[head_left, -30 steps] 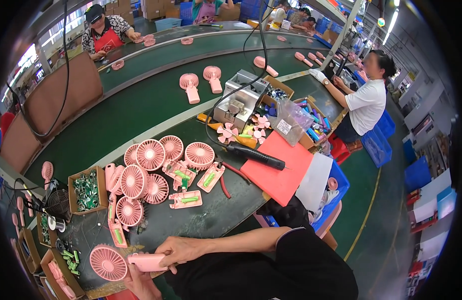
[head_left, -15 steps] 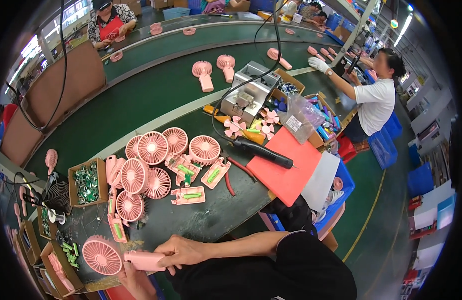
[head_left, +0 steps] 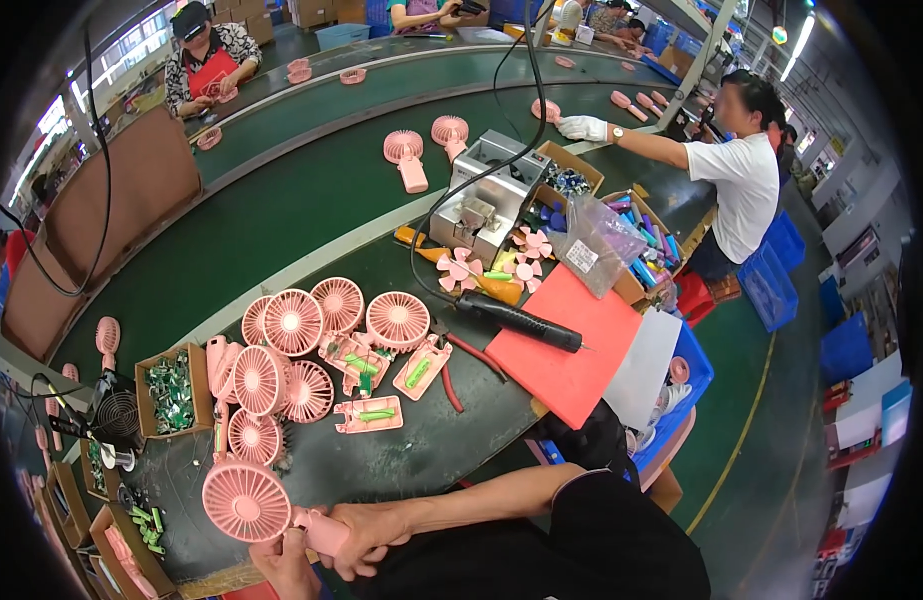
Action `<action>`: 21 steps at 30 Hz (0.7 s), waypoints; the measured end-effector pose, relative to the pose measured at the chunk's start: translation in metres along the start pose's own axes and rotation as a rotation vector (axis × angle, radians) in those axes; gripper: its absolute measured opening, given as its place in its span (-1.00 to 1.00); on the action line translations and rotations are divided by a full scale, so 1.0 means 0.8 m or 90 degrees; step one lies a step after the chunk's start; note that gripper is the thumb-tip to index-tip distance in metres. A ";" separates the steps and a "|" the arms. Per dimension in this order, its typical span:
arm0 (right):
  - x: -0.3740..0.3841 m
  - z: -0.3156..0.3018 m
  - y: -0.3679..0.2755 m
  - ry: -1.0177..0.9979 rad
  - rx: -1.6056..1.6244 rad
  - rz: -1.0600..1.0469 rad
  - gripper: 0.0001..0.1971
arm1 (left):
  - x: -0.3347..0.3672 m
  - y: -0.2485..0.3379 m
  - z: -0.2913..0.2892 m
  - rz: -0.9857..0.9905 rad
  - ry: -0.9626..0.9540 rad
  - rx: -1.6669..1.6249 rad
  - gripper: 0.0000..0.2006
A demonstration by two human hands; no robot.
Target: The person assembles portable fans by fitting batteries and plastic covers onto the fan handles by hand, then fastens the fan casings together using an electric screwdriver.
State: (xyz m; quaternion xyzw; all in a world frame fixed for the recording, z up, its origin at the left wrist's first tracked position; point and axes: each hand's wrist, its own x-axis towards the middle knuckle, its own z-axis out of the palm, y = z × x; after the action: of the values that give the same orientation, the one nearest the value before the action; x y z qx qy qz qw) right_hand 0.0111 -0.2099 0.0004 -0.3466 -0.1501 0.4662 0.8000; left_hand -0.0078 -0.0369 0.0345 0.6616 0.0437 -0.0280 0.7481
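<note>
A pink handheld fan (head_left: 247,502) is held low over the near edge of the bench, its round grille tilted toward the upper left. My right hand (head_left: 373,536) wraps its fingers round the handle. From below, my left hand (head_left: 287,568) pinches the neck where grille and handle meet; its fingertips are partly hidden. Just beyond lie pink fan heads (head_left: 292,322) in a cluster. Beside them are open handle shells (head_left: 370,414) with green cells inside.
A black electric screwdriver (head_left: 521,320) lies across a red sheet (head_left: 566,350), near red-handled pliers (head_left: 451,388). A box of circuit boards (head_left: 171,392) stands left, a grey metal device (head_left: 489,195) farther back. Past the bench runs a green conveyor (head_left: 311,200). A gloved co-worker (head_left: 736,170) reaches over it.
Both my hands have shifted right with the fan, and its grille has risen and tilted. On the far right, the co-worker's gloved hand has moved left to a fan on the conveyor.
</note>
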 end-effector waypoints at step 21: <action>-0.021 -0.019 -0.005 0.160 0.189 0.020 -0.60 | 0.026 0.005 0.048 -0.134 -0.158 -0.017 -0.70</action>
State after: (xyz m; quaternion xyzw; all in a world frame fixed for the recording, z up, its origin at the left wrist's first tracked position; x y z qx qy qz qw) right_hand 0.0133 -0.2321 -0.0063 -0.2822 0.0270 0.4485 0.8476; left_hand 0.0145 -0.0743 0.0408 0.6345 0.0202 -0.1875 0.7496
